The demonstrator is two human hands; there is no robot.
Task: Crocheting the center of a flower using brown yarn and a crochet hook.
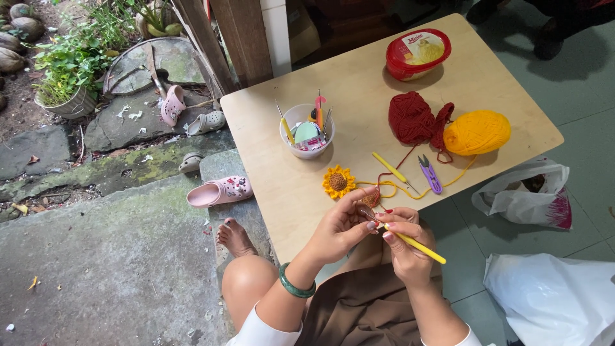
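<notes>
My left hand pinches a small brown and yellow crochet piece at the near edge of a low wooden table. A yellow crochet hook is gripped in my right hand, its tip at the piece. Yellow and red strands run from the piece to a yellow yarn ball and a red yarn ball. A finished crochet sunflower lies just left of my hands. A green bangle circles my left wrist.
On the table stand a white cup of hooks and tools, a red-lidded tub, a spare yellow hook and purple snips. White plastic bags lie right. Pink clogs and a potted plant are left.
</notes>
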